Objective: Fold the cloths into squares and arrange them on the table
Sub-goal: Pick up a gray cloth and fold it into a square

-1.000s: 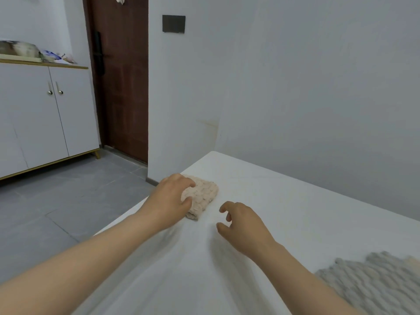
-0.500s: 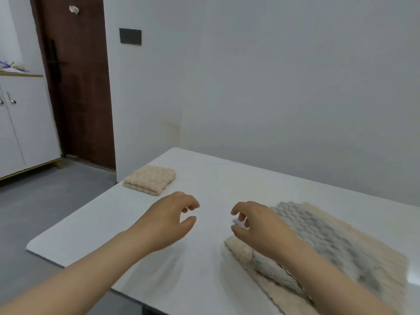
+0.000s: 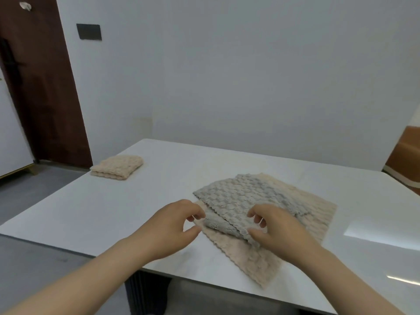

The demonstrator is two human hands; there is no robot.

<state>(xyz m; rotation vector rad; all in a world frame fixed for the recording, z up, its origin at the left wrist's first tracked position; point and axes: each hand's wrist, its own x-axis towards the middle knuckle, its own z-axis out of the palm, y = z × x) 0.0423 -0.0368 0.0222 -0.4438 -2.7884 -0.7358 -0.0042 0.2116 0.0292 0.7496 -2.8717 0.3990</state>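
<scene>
Closed in: left hand (image 3: 170, 230) beside grey cloth (image 3: 238, 198), right hand (image 3: 281, 233) over.

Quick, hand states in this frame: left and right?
Left hand: open, loosely curled beside the grey cloth, gripping nothing.
Right hand: over that cloth's near edge; grip cannot be told.

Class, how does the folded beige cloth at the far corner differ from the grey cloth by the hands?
The folded beige cloth is a thick square; the grey cloth lies spread, near edge rolled. The beige one rests on the table; the grey one on another cloth. Both look bumpy.
</scene>
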